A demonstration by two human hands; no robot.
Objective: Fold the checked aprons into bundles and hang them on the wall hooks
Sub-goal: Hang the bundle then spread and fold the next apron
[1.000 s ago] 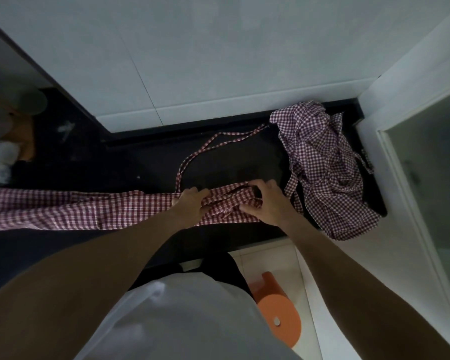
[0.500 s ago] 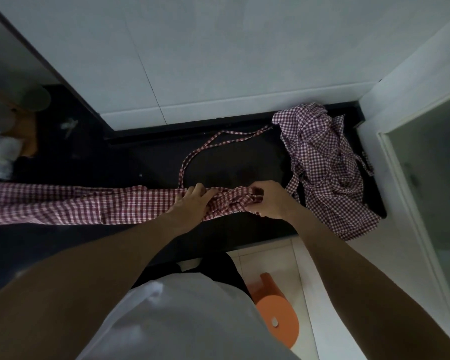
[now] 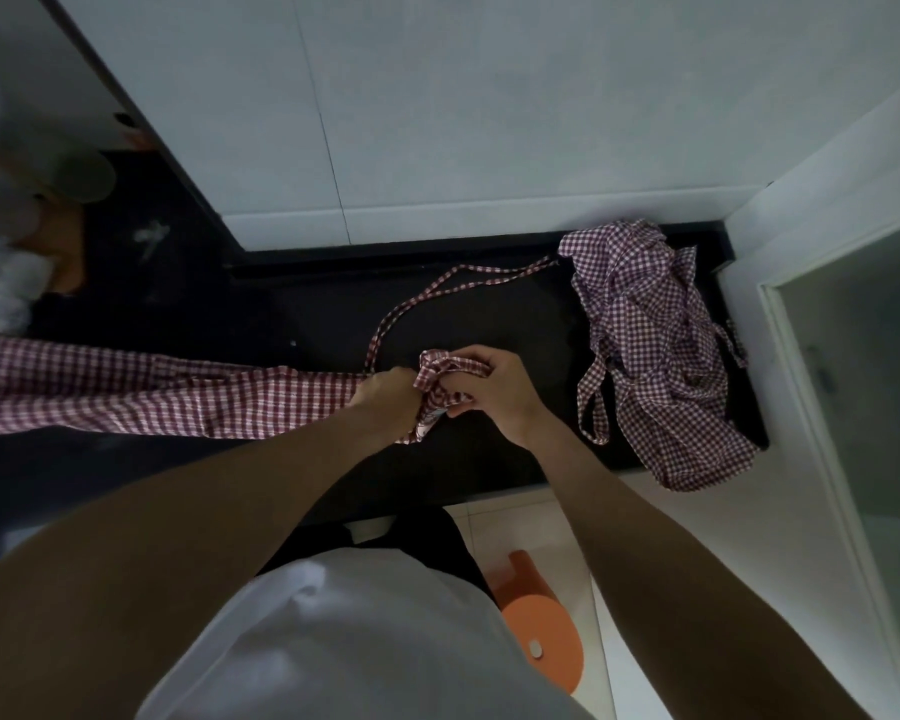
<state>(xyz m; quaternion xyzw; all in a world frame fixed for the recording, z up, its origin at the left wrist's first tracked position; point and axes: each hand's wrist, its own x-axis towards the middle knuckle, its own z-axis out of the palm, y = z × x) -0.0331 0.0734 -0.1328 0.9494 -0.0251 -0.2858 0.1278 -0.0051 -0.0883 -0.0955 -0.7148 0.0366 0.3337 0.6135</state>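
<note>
Both hands grip one red-checked apron [image 3: 178, 392] on the black counter [image 3: 489, 459]: left hand [image 3: 383, 400] clenched on its gathered end, right hand [image 3: 494, 392] w/ fingers curled round the bunched tip just beside it. Rest of the cloth trails away left of the grip; its strap [image 3: 437, 293] loops beyond. Second crumpled apron [image 3: 661, 356] lies well right of the grip.

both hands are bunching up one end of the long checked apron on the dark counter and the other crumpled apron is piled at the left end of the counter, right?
Not quite. In the head view both hands, left hand and right hand, do grip the long checked apron on the dark counter, but the crumpled apron is piled at the right end, not the left.
</note>
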